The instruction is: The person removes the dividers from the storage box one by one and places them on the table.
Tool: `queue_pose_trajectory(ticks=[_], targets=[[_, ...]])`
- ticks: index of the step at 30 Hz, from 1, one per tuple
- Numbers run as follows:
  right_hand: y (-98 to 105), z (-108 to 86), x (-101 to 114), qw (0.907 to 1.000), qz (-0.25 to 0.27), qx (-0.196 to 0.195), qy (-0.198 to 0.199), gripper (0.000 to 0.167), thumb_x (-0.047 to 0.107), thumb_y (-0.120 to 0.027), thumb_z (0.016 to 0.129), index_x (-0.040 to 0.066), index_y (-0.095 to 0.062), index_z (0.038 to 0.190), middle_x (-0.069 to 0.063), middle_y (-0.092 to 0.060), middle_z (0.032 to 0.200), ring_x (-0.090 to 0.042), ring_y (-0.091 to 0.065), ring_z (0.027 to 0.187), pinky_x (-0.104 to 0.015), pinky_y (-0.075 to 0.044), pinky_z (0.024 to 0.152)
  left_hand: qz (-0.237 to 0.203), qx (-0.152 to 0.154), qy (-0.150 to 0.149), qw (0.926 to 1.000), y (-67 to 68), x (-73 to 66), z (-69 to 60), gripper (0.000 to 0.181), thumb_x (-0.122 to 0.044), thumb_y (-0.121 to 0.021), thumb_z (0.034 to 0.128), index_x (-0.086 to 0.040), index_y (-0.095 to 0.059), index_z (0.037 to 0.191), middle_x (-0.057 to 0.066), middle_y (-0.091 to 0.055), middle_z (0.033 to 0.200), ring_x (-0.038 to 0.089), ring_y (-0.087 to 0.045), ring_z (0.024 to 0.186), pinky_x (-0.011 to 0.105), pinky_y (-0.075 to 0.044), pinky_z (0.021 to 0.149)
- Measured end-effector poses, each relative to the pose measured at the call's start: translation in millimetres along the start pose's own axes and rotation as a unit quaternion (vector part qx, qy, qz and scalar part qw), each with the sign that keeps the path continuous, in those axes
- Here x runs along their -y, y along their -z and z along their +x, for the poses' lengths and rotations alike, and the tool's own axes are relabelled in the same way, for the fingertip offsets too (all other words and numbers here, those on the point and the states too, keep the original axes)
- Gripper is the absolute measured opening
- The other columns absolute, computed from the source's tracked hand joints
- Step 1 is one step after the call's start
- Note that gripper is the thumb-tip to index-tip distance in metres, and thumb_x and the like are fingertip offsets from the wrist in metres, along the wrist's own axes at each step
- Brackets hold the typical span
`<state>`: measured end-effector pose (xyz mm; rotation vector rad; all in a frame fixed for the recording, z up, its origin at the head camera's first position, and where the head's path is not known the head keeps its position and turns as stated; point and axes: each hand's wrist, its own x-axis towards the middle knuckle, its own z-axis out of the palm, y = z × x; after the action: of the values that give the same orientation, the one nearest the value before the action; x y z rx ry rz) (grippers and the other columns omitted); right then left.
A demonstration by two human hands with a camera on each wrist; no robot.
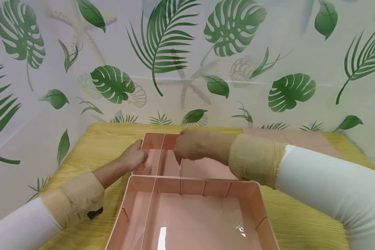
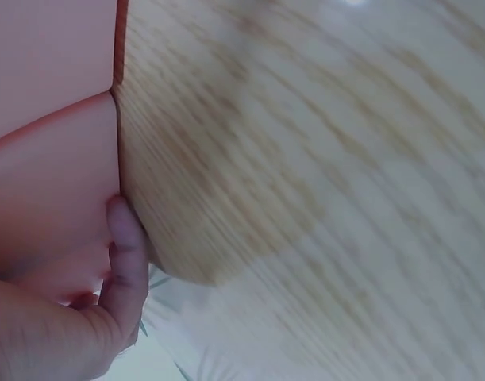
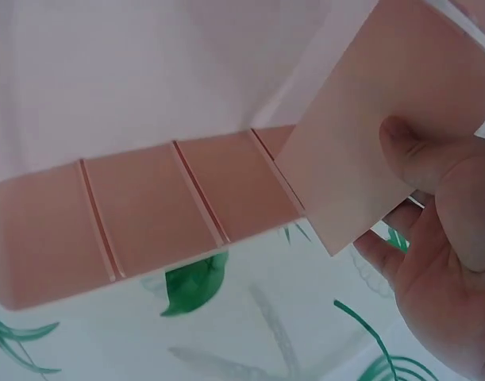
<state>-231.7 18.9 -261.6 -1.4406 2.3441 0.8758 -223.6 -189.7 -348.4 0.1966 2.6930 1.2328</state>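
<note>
Two pink plastic storage boxes sit one behind the other on the wooden table. My left hand point(image 1: 132, 158) grips the left wall of the far box point(image 1: 203, 169) near its back corner; the left wrist view shows the thumb point(image 2: 128, 246) along that wall. Over the back part of this box, my right hand point(image 1: 192, 144) pinches a flat pink divider point(image 3: 369, 135), thumb on its face and fingers behind. The divider stands tilted against the ribbed back wall in the right wrist view. Another divider point(image 1: 161, 152) stands to its left, across the far box.
Nearest me is the second pink box point(image 1: 193, 222), with one long divider point(image 1: 149, 211) on its left side and slotted walls. A small black object point(image 1: 95, 212) shows beside my left wrist. Behind the wooden table point(image 1: 103, 139) hangs a leaf-patterned sheet point(image 1: 181, 62).
</note>
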Motion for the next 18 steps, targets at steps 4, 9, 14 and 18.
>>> queue_pose_trajectory(ticks=[4,9,14,18], targets=[[13.4,-16.9,-12.2,0.9992,0.022,-0.032,0.006,0.035,0.006,-0.056,0.098,0.026,-0.073,0.122,0.006,-0.070,0.125,-0.017,-0.060,0.124,-0.044,-0.031,0.118,0.007,-0.009,0.000,0.9999,-0.2,0.9,2.4,0.056,-0.004,-0.044,0.0761,0.012,-0.042,0.129,0.025,-0.055,0.109,0.037,-0.053,0.100,0.040,-0.043,0.084],[27.3,-47.9,-34.3,0.9944,0.063,-0.084,-0.011,0.034,0.006,-0.056,0.098,0.027,-0.075,0.118,0.005,-0.071,0.121,-0.018,-0.061,0.123,-0.042,-0.035,0.115,0.014,-0.011,0.001,0.9998,1.3,1.0,3.1,0.056,-0.004,-0.044,0.0753,0.013,-0.043,0.129,0.025,-0.055,0.109,0.037,-0.051,0.101,0.042,-0.043,0.087],[16.0,-77.4,-59.7,0.9892,0.079,-0.118,-0.037,0.034,0.003,-0.058,0.096,0.024,-0.076,0.115,0.004,-0.075,0.111,-0.020,-0.067,0.111,-0.043,-0.045,0.104,0.010,-0.011,0.007,0.9999,2.9,1.8,1.2,0.059,-0.004,-0.044,0.0741,0.013,-0.041,0.130,0.025,-0.055,0.107,0.037,-0.053,0.100,0.041,-0.043,0.085],[-19.2,-104.9,-80.1,0.9842,0.099,-0.117,-0.088,0.037,-0.003,-0.061,0.092,0.022,-0.077,0.113,0.002,-0.075,0.107,-0.023,-0.069,0.105,-0.043,-0.051,0.096,0.000,-0.005,0.006,1.0000,1.4,0.1,0.2,0.058,-0.004,-0.044,0.0746,0.013,-0.041,0.130,0.023,-0.056,0.101,0.037,-0.055,0.097,0.040,-0.044,0.084]])
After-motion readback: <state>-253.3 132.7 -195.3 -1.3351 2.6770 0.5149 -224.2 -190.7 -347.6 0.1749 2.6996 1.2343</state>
